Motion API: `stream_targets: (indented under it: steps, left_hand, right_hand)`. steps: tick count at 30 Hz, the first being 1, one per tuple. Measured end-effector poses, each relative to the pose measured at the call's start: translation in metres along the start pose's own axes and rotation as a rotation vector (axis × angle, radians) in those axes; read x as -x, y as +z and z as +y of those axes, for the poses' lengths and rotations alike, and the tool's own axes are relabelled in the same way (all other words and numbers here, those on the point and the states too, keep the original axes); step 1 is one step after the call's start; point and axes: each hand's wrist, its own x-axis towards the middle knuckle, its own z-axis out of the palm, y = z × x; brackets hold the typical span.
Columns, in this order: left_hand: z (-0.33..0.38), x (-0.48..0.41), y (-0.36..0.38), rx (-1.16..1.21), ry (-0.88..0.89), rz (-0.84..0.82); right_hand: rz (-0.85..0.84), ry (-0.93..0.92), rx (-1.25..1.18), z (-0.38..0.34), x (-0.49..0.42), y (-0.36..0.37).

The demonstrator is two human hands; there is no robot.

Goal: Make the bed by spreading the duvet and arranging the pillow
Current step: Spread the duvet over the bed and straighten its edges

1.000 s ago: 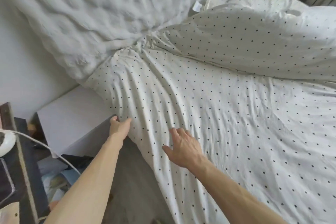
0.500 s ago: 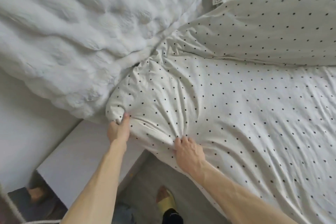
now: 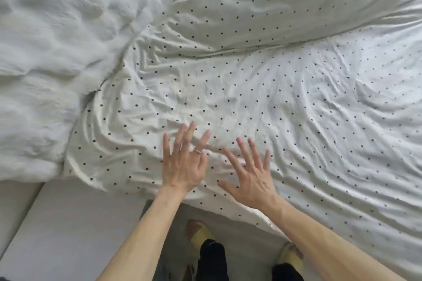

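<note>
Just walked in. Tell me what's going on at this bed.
A person stands at the bedside, making the bed. The left hand and right hand lie side by side with fingers spread flat on the dotted cover near its edge, gripping nothing. The cover is wrinkled around them. A white crinkled duvet is bunched at the left and a puffy dotted fold lies across the top, so the spreading is not finished.

Both hands flat, fingers spread, on dotted duvet [image 3: 262, 102]: left hand [image 3: 182, 169] wearing ring [image 3: 198, 150], right hand [image 3: 250, 178] just beside it; plain white quilt [image 3: 57, 52] bunched left
</note>
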Motion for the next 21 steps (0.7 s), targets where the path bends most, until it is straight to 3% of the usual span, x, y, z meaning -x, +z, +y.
stream_targets:
  steps: [2, 4, 6, 8, 10, 13, 15, 17, 18, 21]
  left_hand:
    - [0.037, 0.001, 0.022, -0.109, 0.193, -0.386]
    - [0.050, 0.010, 0.038, -0.231, 0.077, -0.659]
    - [0.073, 0.001, 0.041, -0.303, -0.092, -0.768]
    - [0.108, -0.012, 0.036, -0.386, -0.194, -0.835]
    - [0.168, -0.027, 0.046, -0.416, -0.065, -0.739]
    - [0.274, -0.032, 0.073, -0.284, 0.291, -0.603]
    - [0.346, -0.028, 0.091, -0.229, 0.470, -0.559]
    - [0.421, -0.023, 0.111, -0.195, 0.588, -0.589]
    - [0.447, -0.020, 0.123, -0.220, 0.619, -0.643]
    - [0.511, -0.002, 0.150, -0.327, 0.762, -0.715]
  right_hand:
    - [-0.172, 0.306, 0.054, 0.068, 0.071, 0.018]
    - [-0.334, 0.831, -0.017, 0.138, 0.169, 0.040]
    - [-0.433, 1.274, -0.198, 0.194, 0.259, 0.045]
    - [-0.512, 1.472, -0.266, 0.223, 0.301, 0.033]
    - [-0.431, 1.368, -0.264, 0.244, 0.314, 0.023]
    - [-0.096, 0.983, -0.227, 0.257, 0.291, 0.016]
    - [0.103, 0.735, -0.208, 0.264, 0.266, 0.012]
    - [0.180, 0.607, -0.172, 0.299, 0.269, 0.015]
    - [0.140, 0.645, -0.177, 0.328, 0.285, 0.021]
    - [-0.146, 1.050, -0.302, 0.423, 0.385, 0.053]
